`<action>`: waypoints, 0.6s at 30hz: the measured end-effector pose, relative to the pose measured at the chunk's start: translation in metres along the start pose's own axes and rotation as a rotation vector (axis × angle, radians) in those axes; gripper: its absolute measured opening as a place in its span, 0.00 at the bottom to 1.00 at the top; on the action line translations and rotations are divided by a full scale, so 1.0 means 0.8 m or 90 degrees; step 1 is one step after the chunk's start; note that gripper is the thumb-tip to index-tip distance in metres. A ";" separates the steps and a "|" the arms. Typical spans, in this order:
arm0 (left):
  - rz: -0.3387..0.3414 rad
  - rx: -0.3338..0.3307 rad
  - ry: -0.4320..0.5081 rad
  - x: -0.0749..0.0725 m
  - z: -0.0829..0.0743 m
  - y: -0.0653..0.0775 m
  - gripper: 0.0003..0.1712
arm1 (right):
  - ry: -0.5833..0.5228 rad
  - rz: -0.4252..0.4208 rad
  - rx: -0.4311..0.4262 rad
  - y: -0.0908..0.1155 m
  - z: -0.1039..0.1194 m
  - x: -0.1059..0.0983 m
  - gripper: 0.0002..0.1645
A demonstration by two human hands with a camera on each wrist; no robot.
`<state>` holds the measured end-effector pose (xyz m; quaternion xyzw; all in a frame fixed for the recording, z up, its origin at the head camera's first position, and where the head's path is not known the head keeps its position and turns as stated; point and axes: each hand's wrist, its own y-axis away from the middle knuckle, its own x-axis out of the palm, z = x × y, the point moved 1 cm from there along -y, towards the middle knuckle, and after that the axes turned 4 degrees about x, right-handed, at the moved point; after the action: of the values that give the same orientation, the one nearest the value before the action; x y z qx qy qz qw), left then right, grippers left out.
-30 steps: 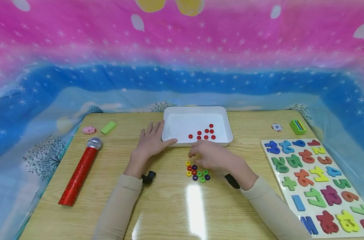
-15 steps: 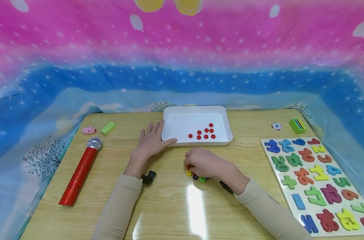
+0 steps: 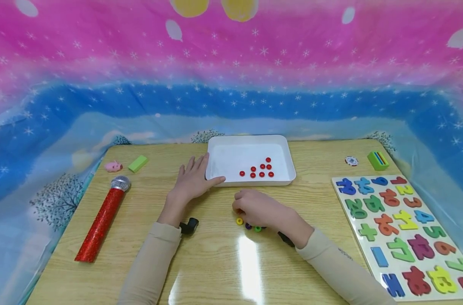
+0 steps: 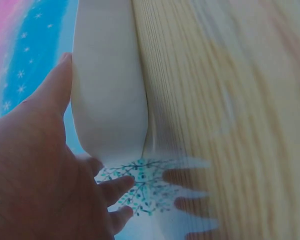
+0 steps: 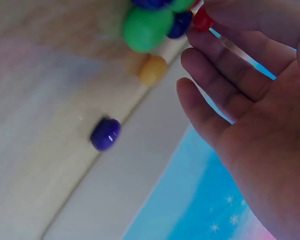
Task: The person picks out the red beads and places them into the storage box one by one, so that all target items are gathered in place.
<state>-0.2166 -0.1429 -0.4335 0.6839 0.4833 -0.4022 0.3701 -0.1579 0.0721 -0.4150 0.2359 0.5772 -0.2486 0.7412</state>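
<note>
My left hand rests at the near left corner of a white tray, thumb along the front rim and fingers straight along the left side. Inside the tray lie several red beads. In front of it, my right hand is over a small group of loose beads and hides most of them. A yellow bead and a green bead show past it. Seen from the right wrist, thumb and forefinger pinch a red bead, close to green and purple beads; another purple bead lies apart.
On the left are a red glittery microphone, a pink toy pig and a green block. At the right lie a number puzzle board, a poker chip and a green box. A printed cloth hangs behind the table.
My right hand has moved from the tray's front edge back toward me, down onto the loose beads, where its fingers pinch a red one. The left hand has stayed put.
</note>
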 end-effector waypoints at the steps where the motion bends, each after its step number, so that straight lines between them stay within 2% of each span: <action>1: 0.000 -0.002 -0.001 0.000 0.000 0.000 0.60 | -0.009 0.001 0.004 0.000 -0.001 -0.003 0.06; 5: 0.001 -0.005 -0.004 0.002 0.001 0.000 0.60 | -0.057 -0.015 0.037 0.002 -0.013 -0.019 0.05; 10: 0.002 -0.013 -0.006 0.003 0.002 0.000 0.61 | -0.094 -0.073 0.112 -0.004 -0.041 -0.038 0.08; 18: 0.002 -0.014 -0.012 0.004 0.000 -0.003 0.61 | -0.128 -0.150 0.219 -0.038 -0.090 -0.034 0.09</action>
<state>-0.2182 -0.1413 -0.4366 0.6765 0.4833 -0.4029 0.3827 -0.2360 0.0972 -0.4065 0.2638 0.4732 -0.4503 0.7098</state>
